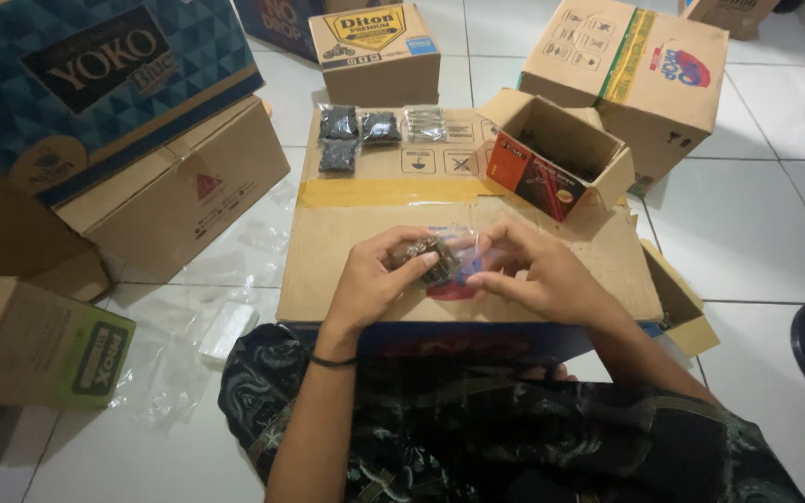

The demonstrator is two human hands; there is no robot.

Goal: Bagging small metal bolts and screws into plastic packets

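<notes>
My left hand (376, 278) grips a small clear plastic bag (442, 259) filled with dark metal parts, over a large flat cardboard box (347, 233) that serves as a work surface. My right hand (535, 268) pinches the bag's open right end, fingers touching the plastic. Three filled dark packets (356, 132) and one clear packet of silvery parts (425, 122) lie in a group at the box's far edge. An open small cardboard box (561, 154) with a red and black side stands on the far right of the surface, dark parts inside.
Closed cardboard boxes ring the surface: a big blue one (95, 74) and a brown one (179, 191) on the left, a small one (376, 51) behind, a large one (631, 79) at the back right. Empty plastic bags (221, 326) lie on the white tiled floor.
</notes>
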